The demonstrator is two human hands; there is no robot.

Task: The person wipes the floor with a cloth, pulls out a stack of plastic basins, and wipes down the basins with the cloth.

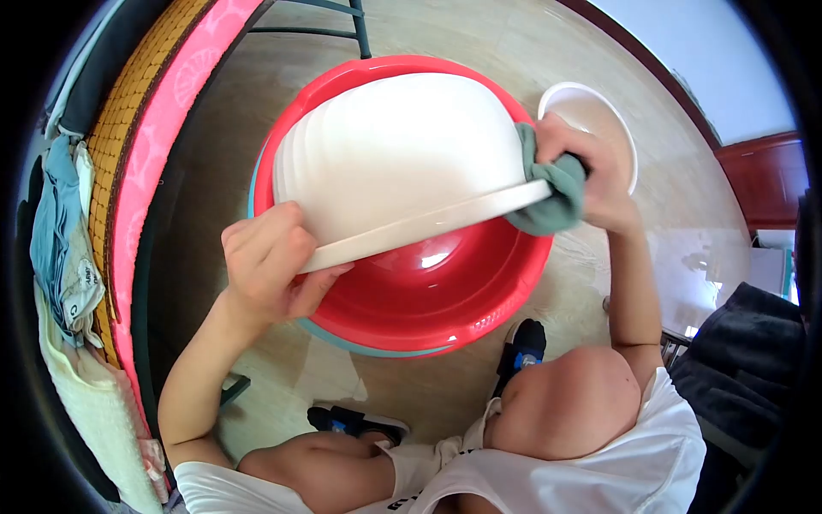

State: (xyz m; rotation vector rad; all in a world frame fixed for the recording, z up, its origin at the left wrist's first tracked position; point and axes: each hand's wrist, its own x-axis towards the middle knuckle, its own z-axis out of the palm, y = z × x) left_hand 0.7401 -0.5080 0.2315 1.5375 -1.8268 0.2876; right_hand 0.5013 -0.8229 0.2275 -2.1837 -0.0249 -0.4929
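A large white plastic basin (pixel 402 137) is tilted on its side above a red basin (pixel 411 295), its ribbed outer wall facing up. My left hand (pixel 274 257) grips the white basin's rim at its left end, thumb below and fingers on top. At the rim's right end my right hand (pixel 591 163) is closed on a green cloth (pixel 556 193), which is folded over the rim and pressed against it. The right hand is slightly blurred. Under the red basin a light blue edge (pixel 377 349) shows.
Another white basin (pixel 628 141) stands on the tiled floor behind my right hand. To the left is a bed or rack edge with pink trim (pixel 141 188) and folded clothes (pixel 64 240). Dark fabric (pixel 736 360) hangs at the right. Metal legs (pixel 360 30) stand at the top.
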